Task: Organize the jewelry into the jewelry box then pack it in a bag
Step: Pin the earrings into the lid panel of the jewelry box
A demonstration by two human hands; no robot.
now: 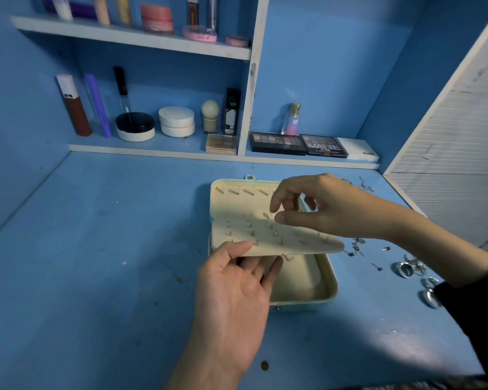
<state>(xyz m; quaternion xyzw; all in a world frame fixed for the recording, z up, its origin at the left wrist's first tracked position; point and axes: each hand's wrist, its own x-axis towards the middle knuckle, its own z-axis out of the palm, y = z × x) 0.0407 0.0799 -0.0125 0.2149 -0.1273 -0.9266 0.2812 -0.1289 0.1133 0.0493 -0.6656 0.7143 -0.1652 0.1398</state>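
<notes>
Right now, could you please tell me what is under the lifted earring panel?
Under the earring panel, the cream bottom of the jewelry box shows with no jewelry visible. The left hand pinches the panel, fingers beneath; panel and hand cover the rest.

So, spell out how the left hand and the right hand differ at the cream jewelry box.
The left hand lies palm up, pinching the cream earring panel by its near edge, thumb on top; the right hand is palm down above it, fingers curled. The left hand's forearm is bare; the right hand's wears a black sleeve. Both are over the open cream jewelry box.
</notes>
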